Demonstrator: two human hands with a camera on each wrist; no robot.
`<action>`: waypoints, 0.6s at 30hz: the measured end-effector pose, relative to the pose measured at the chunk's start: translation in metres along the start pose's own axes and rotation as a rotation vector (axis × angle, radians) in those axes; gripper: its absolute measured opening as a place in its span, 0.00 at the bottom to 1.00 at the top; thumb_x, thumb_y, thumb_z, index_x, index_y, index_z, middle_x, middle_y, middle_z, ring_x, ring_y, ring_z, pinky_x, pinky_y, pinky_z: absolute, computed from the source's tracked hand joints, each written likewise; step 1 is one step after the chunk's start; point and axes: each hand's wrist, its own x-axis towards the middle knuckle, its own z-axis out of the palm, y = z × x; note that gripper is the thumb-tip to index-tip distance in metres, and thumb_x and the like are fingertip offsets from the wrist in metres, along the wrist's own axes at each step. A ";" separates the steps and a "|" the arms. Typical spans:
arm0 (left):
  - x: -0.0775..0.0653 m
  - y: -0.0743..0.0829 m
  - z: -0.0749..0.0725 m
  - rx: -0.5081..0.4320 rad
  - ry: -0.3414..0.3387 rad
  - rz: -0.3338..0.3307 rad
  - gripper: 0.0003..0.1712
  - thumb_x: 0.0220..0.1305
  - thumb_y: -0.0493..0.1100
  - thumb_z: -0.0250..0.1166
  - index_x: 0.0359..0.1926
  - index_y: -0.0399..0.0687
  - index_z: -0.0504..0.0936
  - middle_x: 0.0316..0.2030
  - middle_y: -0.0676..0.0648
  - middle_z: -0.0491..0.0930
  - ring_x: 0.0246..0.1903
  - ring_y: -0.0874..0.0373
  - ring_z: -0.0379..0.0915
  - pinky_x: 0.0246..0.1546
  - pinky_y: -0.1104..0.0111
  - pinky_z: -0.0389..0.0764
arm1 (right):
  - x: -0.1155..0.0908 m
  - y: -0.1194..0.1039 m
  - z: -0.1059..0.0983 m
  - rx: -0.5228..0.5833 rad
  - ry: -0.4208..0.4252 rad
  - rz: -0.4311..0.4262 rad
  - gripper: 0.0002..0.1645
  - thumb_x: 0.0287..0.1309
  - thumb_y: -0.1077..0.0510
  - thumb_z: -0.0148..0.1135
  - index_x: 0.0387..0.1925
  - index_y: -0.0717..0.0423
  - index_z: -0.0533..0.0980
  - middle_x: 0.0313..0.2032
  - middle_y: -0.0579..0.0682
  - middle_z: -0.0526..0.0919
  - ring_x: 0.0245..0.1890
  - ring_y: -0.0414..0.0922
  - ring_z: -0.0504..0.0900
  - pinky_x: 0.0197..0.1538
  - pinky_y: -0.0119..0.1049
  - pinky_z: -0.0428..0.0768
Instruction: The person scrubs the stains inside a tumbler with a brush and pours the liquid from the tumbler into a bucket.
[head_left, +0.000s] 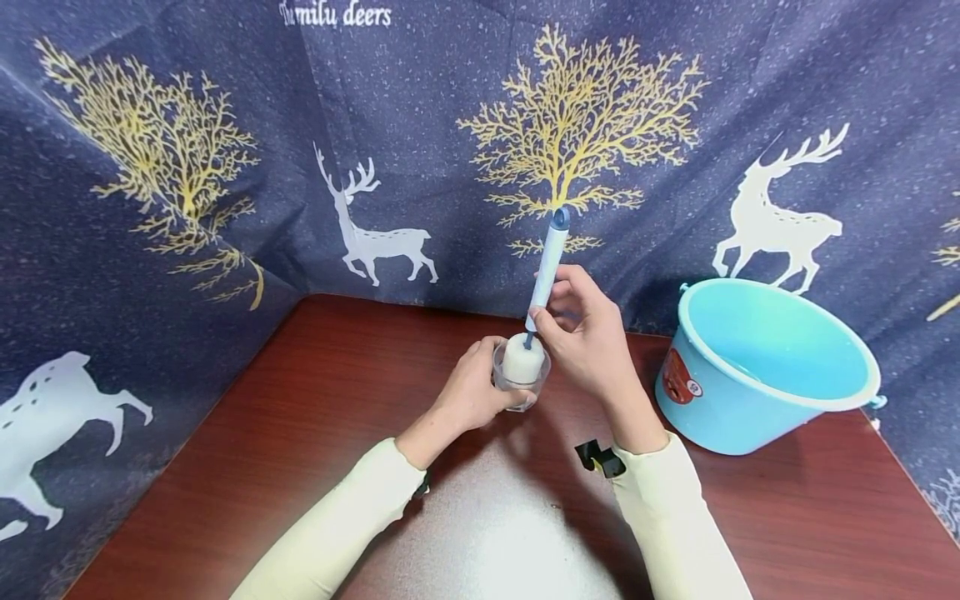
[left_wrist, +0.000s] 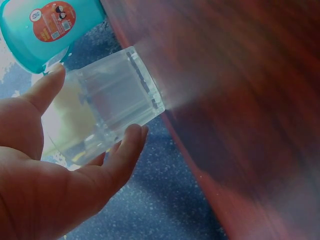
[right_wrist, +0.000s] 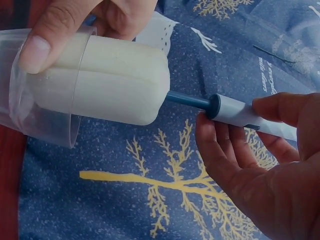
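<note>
My left hand (head_left: 467,388) grips a clear cup (left_wrist: 120,87) round its side, thumb on one side and fingers on the other. Partly inside that cup is the white sponge head (right_wrist: 120,92) of a cup brush, its handle end sticking out past the rim. A short blue stem (right_wrist: 187,99) joins the sponge to a pale handle (head_left: 548,267) that ends in a blue loop (head_left: 560,218). With thumb and fingers, my right hand (head_left: 588,337) pinches the lower part of this handle, just above the stem. In the head view the brush leans slightly right.
At the right of the reddish-brown table (head_left: 360,367) stands a light blue bucket (head_left: 738,417) with an orange-red label (head_left: 678,379). A dark blue cloth (head_left: 450,167) printed with deer and yellow trees hangs behind the table and along its sides.
</note>
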 end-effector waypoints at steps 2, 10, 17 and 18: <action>0.000 0.000 0.000 -0.001 0.000 0.001 0.51 0.52 0.52 0.86 0.69 0.38 0.70 0.61 0.41 0.78 0.60 0.46 0.75 0.63 0.55 0.76 | 0.000 0.000 0.000 0.011 -0.003 0.008 0.21 0.66 0.72 0.66 0.59 0.59 0.77 0.42 0.57 0.83 0.45 0.49 0.88 0.49 0.37 0.88; 0.001 -0.001 0.001 0.001 0.005 0.002 0.51 0.51 0.52 0.87 0.69 0.38 0.70 0.59 0.41 0.79 0.60 0.45 0.75 0.63 0.55 0.76 | 0.000 0.000 0.000 0.024 -0.005 0.025 0.21 0.65 0.72 0.66 0.58 0.59 0.76 0.42 0.58 0.84 0.46 0.51 0.90 0.51 0.41 0.88; 0.001 -0.001 0.001 -0.003 0.004 0.004 0.51 0.52 0.52 0.86 0.70 0.38 0.70 0.59 0.41 0.79 0.60 0.45 0.75 0.63 0.55 0.76 | 0.000 0.000 0.000 0.032 0.001 0.027 0.21 0.66 0.72 0.66 0.58 0.60 0.76 0.42 0.58 0.85 0.48 0.52 0.90 0.52 0.41 0.88; 0.001 -0.001 0.001 -0.004 0.005 0.005 0.51 0.52 0.52 0.86 0.70 0.37 0.70 0.59 0.40 0.79 0.60 0.45 0.75 0.63 0.55 0.76 | 0.000 0.001 0.000 0.031 0.004 0.024 0.21 0.65 0.72 0.66 0.58 0.60 0.76 0.41 0.59 0.85 0.48 0.53 0.90 0.52 0.42 0.88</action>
